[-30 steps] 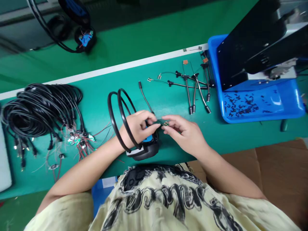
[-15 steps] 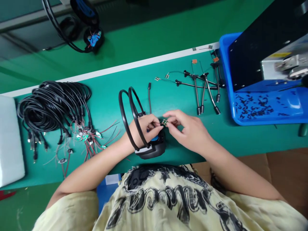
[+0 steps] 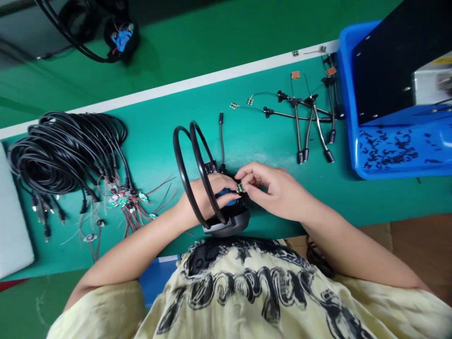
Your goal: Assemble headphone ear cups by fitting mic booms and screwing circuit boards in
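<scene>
The right hand [image 3: 273, 190] pinches a circuit board [image 3: 240, 188] at the open ear cup [image 3: 233, 226] of the headset [image 3: 180, 162]; the left hand [image 3: 203, 195] overlies it, grip indeterminate. Work appears partway: board seemingly unseated, interior uncovered.

The board [image 3: 240, 188], in the right hand [image 3: 273, 192], has come nearer the cup [image 3: 231, 226]; the boom [image 3: 222, 141], slanted a second ago, now lies nearly straight.
</scene>
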A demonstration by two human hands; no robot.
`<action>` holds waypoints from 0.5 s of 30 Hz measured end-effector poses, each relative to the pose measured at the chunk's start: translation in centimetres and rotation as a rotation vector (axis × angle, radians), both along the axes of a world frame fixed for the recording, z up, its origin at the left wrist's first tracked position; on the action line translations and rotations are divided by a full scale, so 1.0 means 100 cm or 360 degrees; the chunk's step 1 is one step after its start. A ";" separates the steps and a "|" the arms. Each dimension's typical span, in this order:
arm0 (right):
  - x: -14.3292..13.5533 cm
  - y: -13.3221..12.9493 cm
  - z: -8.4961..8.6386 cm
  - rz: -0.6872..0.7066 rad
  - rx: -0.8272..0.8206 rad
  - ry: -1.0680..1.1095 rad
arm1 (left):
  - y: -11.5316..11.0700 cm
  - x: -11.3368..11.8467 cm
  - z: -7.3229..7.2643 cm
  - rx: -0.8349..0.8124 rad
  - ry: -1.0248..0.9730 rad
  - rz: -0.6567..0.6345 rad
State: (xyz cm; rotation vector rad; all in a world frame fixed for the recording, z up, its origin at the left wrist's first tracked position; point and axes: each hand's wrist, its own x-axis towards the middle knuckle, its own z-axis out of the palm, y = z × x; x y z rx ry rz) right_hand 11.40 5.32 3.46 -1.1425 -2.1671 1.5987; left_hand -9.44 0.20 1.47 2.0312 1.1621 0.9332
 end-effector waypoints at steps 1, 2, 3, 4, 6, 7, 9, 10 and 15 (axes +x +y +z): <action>0.000 0.000 -0.001 0.0023 -0.0035 -0.0003 | 0.000 0.000 -0.001 0.0046 0.0039 -0.0034; 0.000 0.000 -0.001 0.0049 -0.0054 -0.0013 | -0.001 0.000 -0.002 0.0100 0.0086 -0.0056; 0.000 0.000 -0.001 0.0077 -0.0059 -0.0031 | -0.002 -0.001 -0.004 0.0156 0.0134 -0.0076; -0.001 0.001 -0.001 0.0102 -0.0054 -0.0047 | -0.002 -0.001 -0.005 0.0203 0.0178 -0.0091; -0.002 0.002 0.000 0.0147 -0.0053 -0.0061 | -0.004 -0.004 -0.006 0.0278 0.0244 -0.0100; -0.003 0.002 0.000 0.0166 -0.0056 -0.0061 | -0.005 -0.006 -0.006 0.0300 0.0268 -0.0108; -0.002 0.004 0.000 0.0195 -0.0058 -0.0054 | -0.007 -0.009 -0.005 0.0312 0.0299 -0.0130; 0.000 0.004 -0.001 0.0186 -0.0053 -0.0044 | -0.008 -0.010 -0.005 0.0295 0.0322 -0.0149; 0.019 0.005 -0.010 -0.0152 0.0014 0.0005 | -0.007 -0.008 -0.007 0.0277 0.0493 -0.0313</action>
